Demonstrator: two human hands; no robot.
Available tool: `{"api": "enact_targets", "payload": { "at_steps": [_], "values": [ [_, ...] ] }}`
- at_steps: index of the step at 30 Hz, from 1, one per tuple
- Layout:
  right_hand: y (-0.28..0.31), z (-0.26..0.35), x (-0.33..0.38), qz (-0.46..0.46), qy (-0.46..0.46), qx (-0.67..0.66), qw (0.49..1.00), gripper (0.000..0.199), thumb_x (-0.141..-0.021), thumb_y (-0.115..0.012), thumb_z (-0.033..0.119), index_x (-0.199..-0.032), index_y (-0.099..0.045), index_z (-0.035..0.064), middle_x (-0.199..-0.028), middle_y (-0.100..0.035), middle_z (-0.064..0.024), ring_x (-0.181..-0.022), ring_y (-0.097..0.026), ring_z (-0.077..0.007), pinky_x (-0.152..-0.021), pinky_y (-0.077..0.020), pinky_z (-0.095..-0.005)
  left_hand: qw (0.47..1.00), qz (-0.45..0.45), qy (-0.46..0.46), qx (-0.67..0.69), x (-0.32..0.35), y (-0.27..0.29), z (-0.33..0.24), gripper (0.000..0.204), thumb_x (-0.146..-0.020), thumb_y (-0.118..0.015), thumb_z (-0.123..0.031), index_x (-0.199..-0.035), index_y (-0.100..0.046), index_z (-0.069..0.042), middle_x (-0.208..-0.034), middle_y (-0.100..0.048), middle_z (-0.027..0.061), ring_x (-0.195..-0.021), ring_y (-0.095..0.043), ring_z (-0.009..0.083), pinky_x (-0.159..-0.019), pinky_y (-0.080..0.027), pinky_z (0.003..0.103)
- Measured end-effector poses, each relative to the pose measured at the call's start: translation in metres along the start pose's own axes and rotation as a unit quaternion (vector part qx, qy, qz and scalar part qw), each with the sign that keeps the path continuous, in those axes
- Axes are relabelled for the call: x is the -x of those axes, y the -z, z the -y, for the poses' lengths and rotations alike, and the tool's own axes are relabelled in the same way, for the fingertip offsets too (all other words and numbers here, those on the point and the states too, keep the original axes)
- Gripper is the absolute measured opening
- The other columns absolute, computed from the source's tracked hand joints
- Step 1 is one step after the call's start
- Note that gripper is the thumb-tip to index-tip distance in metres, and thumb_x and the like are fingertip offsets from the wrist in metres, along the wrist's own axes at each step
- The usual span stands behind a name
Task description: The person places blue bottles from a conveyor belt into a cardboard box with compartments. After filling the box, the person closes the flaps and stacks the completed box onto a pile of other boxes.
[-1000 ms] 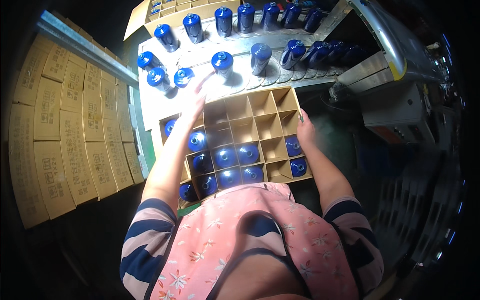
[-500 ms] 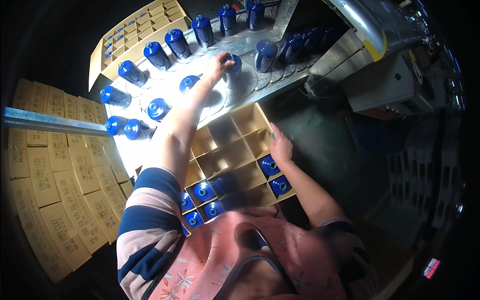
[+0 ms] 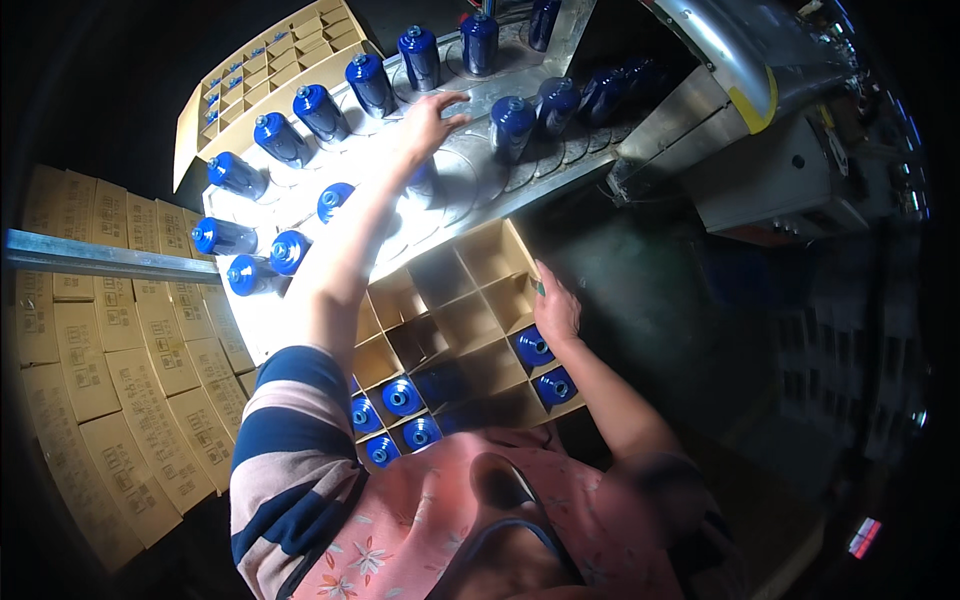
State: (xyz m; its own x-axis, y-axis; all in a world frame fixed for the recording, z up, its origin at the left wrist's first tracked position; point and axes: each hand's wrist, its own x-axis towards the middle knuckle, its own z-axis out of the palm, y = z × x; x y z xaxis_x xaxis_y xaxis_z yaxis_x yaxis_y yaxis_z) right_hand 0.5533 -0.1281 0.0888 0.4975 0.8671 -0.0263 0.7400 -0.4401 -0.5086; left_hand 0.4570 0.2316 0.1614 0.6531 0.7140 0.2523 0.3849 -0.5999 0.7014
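Note:
My left hand [image 3: 436, 118] reaches over the metal conveyor [image 3: 478, 92], fingers curved and apart with nothing between them. Just below it, partly behind my wrist, stands a blue bottle [image 3: 420, 186] in the glare. The nearest bottle to the right of that hand is another glossy blue bottle [image 3: 512, 130], upright with a narrow neck. My right hand [image 3: 558, 308] grips the right edge of a divided cardboard box [image 3: 520, 246], thumb on the inner side. Blue bottles [image 3: 402, 396] fill several of its near compartments; the far ones look unfilled.
A row of blue bottles [image 3: 371, 85] lines the conveyor's far side. Behind it is a second divided carton [image 3: 290, 75]. Stacked cardboard boxes [image 3: 110, 350] and a metal rail [image 3: 120, 255] lie at left. A metal machine housing [image 3: 715, 60] stands at right.
The front bottles have shifted left along the conveyor. My left hand has come off a bottle's top and moved slightly left, fingers spreading. The right hand stays on the box, which has shifted slightly.

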Motion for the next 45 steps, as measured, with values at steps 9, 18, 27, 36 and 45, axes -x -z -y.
{"api": "enact_targets", "payload": {
  "at_steps": [9, 18, 27, 36, 45],
  "values": [
    [0.005, -0.002, 0.002, 0.018, -0.032, 0.020, 0.999, 0.047, -0.088, -0.058, 0.013, -0.134, -0.049, 0.0185, -0.104, -0.067, -0.0156, -0.087, -0.065, -0.0377, -0.076, -0.0508, -0.0471, 0.976, 0.085, 0.060, 0.191, 0.042, 0.002, 0.047, 0.043, -0.081, -0.075, -0.010, -0.122, -0.063, -0.012, -0.108, -0.069, 0.0009, -0.097, -0.063, 0.0126, -0.086, -0.049, 0.030],
    [-0.003, 0.006, 0.000, 0.022, -0.021, 0.002, 1.000, 0.045, -0.089, -0.055, 0.014, -0.134, -0.050, 0.0181, -0.111, -0.065, -0.0151, -0.093, -0.064, -0.0366, -0.080, -0.0504, -0.0463, 0.997, 0.023, 0.054, 0.040, -0.030, -0.061, 0.000, 0.037, -0.080, -0.072, -0.028, -0.115, -0.067, -0.020, -0.104, -0.069, 0.0122, -0.100, -0.064, 0.0328, -0.083, -0.050, 0.040],
    [0.036, 0.015, 0.013, -0.040, 0.097, -0.259, 0.960, 0.034, -0.083, -0.062, -0.004, -0.114, -0.067, 0.0098, -0.107, -0.066, -0.0121, -0.092, -0.065, -0.0294, -0.083, -0.0514, -0.0344, 0.994, -0.019, 0.009, 0.104, -0.001, -0.035, -0.030, 0.045, -0.085, -0.070, -0.019, -0.127, -0.059, -0.005, -0.128, -0.061, 0.0152, -0.120, -0.058, 0.0233, -0.100, -0.044, 0.032],
    [0.063, 0.011, 0.104, 0.205, 0.023, 0.001, 0.979, 0.043, -0.082, -0.071, 0.025, -0.123, -0.061, 0.0181, -0.095, -0.062, -0.0101, -0.088, -0.064, -0.0267, -0.078, -0.0519, -0.0379, 0.895, -0.285, 0.337, 0.064, 0.441, 0.154, 0.027, 0.028, -0.090, -0.061, -0.003, -0.118, -0.065, 0.000, -0.121, -0.064, 0.0119, -0.115, -0.058, 0.0175, -0.101, -0.042, 0.031],
    [0.059, 0.059, 0.096, 0.148, -0.032, -0.164, 0.975, 0.023, -0.079, -0.074, 0.014, -0.101, -0.069, 0.0093, -0.077, -0.066, -0.0009, -0.066, -0.057, -0.0083, -0.060, -0.0467, -0.0264, 0.909, -0.232, 0.336, -0.081, 0.622, 0.114, -0.013, 0.037, -0.080, -0.070, -0.004, -0.116, -0.065, -0.009, -0.138, -0.053, 0.0091, -0.134, -0.038, 0.0274, -0.109, -0.034, 0.038]
  ]
}}
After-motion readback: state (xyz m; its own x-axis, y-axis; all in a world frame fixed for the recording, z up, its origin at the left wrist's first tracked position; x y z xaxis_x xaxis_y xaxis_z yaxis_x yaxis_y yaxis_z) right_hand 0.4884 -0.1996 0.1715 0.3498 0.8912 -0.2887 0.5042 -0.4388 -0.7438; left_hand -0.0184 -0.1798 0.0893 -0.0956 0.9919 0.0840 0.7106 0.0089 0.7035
